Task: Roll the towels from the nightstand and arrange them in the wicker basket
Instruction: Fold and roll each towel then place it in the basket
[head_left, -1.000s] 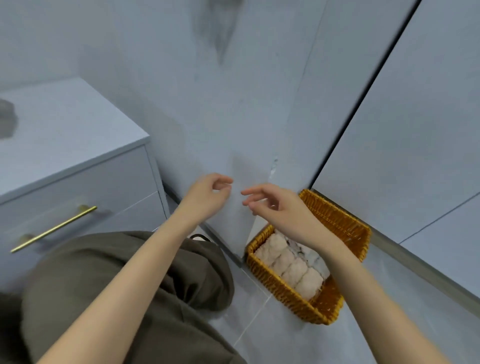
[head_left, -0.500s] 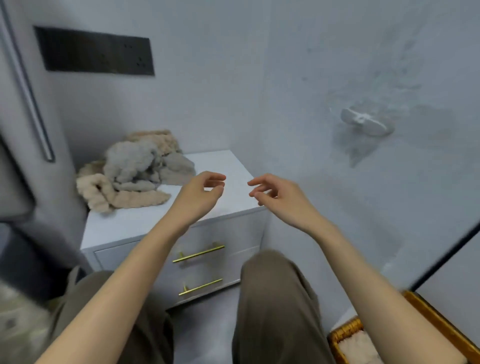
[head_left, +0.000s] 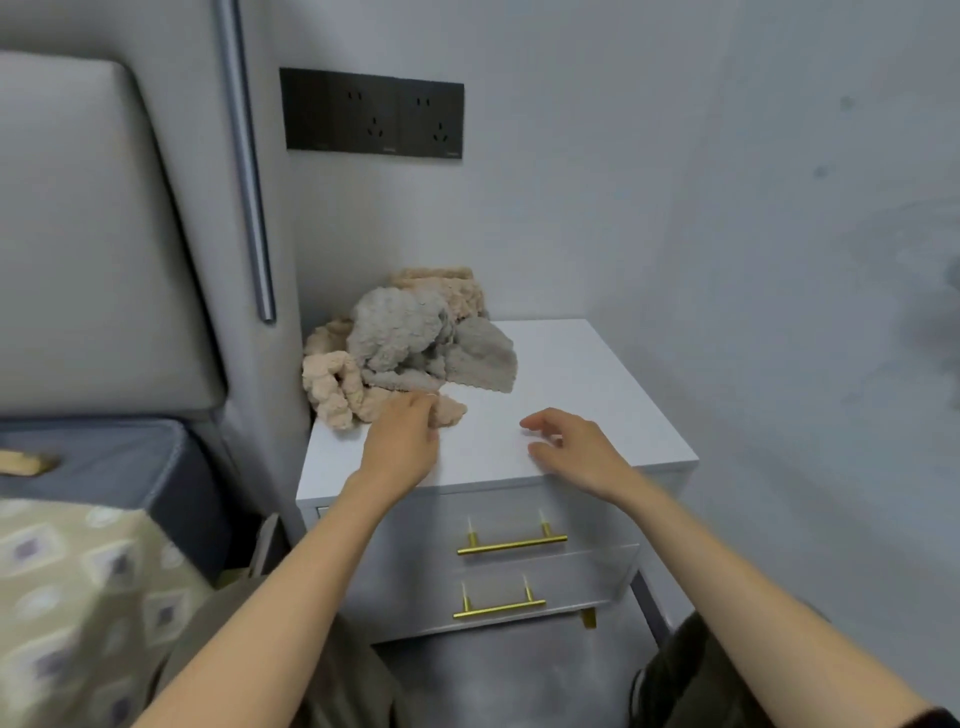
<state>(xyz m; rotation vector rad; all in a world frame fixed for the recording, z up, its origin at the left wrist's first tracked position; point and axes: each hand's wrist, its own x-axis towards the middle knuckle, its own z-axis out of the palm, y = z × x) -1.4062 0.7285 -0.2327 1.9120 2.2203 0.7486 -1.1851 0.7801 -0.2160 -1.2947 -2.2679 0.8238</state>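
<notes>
A heap of fluffy towels lies at the back left of the white nightstand (head_left: 571, 395): a grey towel (head_left: 415, 338) on top of beige towels (head_left: 337, 389). My left hand (head_left: 402, 441) reaches the front edge of the beige towel, its fingertips touching or pinching the cloth; the grip is partly hidden. My right hand (head_left: 576, 447) hovers over the bare top of the nightstand, fingers loosely spread, holding nothing. The wicker basket is out of view.
The nightstand has two drawers with gold handles (head_left: 511, 545). A grey padded headboard (head_left: 93, 249) and a bed with a patterned cover (head_left: 67, 597) stand to the left. A black socket panel (head_left: 371, 113) sits on the wall above. My knees are below.
My view swung from the basket on the floor up and left to the nightstand. Both hands moved forward over its top, and my left hand reached the beige towel.
</notes>
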